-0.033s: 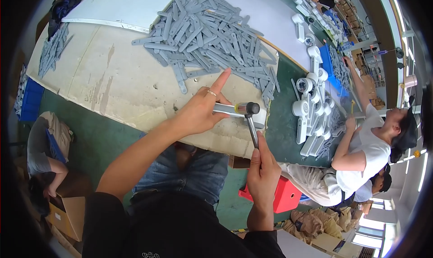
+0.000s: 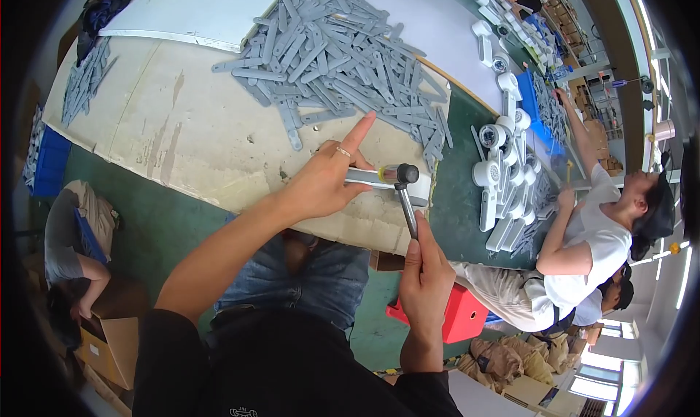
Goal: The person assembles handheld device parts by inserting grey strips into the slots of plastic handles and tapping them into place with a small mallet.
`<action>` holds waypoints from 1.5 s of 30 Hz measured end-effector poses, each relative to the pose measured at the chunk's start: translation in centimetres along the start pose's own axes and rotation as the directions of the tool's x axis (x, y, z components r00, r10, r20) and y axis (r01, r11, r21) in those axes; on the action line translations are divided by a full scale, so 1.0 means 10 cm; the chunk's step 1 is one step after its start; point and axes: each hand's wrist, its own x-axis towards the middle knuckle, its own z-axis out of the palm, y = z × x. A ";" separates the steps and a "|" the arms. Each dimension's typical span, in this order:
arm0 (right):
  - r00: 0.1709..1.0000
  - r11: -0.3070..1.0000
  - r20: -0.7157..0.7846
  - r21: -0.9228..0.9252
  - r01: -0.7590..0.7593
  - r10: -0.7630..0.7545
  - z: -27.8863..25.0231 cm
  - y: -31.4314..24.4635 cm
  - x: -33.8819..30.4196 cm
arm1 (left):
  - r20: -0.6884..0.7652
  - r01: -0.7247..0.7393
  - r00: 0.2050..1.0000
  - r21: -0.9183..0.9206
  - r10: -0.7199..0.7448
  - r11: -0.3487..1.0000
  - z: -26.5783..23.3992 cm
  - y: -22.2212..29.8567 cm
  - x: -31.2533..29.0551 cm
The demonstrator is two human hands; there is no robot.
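My left hand grips a long white and grey piece between thumb and fingers near the table's front edge. Its index finger points out toward the pile, and a ring shows on one finger. My right hand is closed round the metal handle of a small mallet. The mallet's head, black at one end and yellowish at the other, is over the held piece and hides part of it; I cannot tell whether they touch. Beyond my left hand lies a big heap of flat grey plastic strips.
A smaller bundle of grey strips lies at the table's left end. To the right are white fan-like units with round heads and a blue bin. A co-worker in a white shirt sits there. A red stool stands below.
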 end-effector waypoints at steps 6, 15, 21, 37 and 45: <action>0.997 0.999 -0.075 0.013 0.033 -0.032 0.00 0.00 -0.05 | -0.030 -0.066 0.997 0.043 0.068 0.997 0.06 -0.06 -0.02; 0.997 0.994 -0.039 -0.087 0.060 -0.064 0.06 0.13 -0.07 | -0.022 -0.063 0.998 0.033 0.064 0.997 0.07 -0.04 -0.01; 0.998 0.999 -0.044 -0.018 0.039 -0.040 -0.03 0.05 -0.10 | -0.026 -0.071 0.997 0.029 0.072 0.997 0.07 -0.04 -0.05; 0.999 0.995 0.047 -0.098 0.006 -0.001 0.00 -0.10 -0.07 | -0.039 0.037 0.999 0.008 -0.037 0.999 -0.08 -0.12 -0.10; 0.992 0.983 0.053 -0.132 0.124 -0.118 0.02 -0.18 -0.09 | -0.044 0.012 0.999 0.031 -0.010 0.999 -0.03 -0.11 -0.16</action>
